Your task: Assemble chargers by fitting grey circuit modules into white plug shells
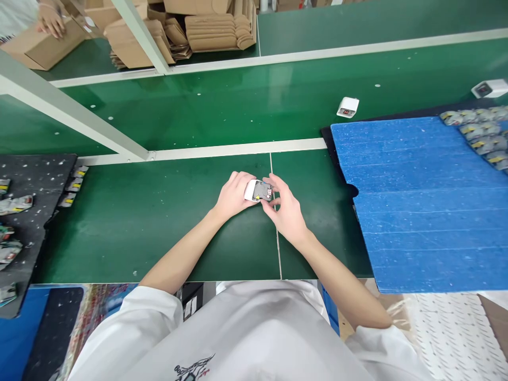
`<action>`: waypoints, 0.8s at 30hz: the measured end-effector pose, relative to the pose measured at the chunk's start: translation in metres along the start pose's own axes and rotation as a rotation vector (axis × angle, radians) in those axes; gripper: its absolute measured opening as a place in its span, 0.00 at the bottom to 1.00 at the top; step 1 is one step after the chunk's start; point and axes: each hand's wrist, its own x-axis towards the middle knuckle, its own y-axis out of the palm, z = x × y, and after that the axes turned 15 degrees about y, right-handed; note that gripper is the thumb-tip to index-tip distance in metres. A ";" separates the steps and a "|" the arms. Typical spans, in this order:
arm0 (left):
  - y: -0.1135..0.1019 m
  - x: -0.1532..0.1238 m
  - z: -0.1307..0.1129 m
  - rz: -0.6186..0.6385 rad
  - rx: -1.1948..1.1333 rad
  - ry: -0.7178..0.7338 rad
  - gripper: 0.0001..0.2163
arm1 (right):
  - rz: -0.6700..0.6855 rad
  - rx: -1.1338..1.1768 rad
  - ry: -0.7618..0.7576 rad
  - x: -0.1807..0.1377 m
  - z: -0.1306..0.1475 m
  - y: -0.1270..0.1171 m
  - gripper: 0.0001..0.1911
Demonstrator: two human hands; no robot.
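Over the green bench (198, 227), my left hand (235, 194) is closed around a white plastic housing (250, 190). A grey module (262, 190) with a small yellow mark sits partly inside the housing's right end. At that end, my right hand (282, 203) pinches the grey module between thumb and fingers. The two pieces are held together between both hands, and the fingers hide part of their edges. How deep the module sits inside cannot be made out.
A blue board (420, 206) on the right carries several grey modules (486, 143). Several more lie on a dark board (35, 185) at left. White housings (348, 107) stand behind the bench rail (222, 151). Flattened cartons (210, 32) and another person's hand (51, 21) are at the back.
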 end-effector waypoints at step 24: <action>-0.001 -0.002 -0.011 -0.061 -0.328 0.159 0.29 | 0.460 0.341 0.338 0.015 0.006 -0.025 0.30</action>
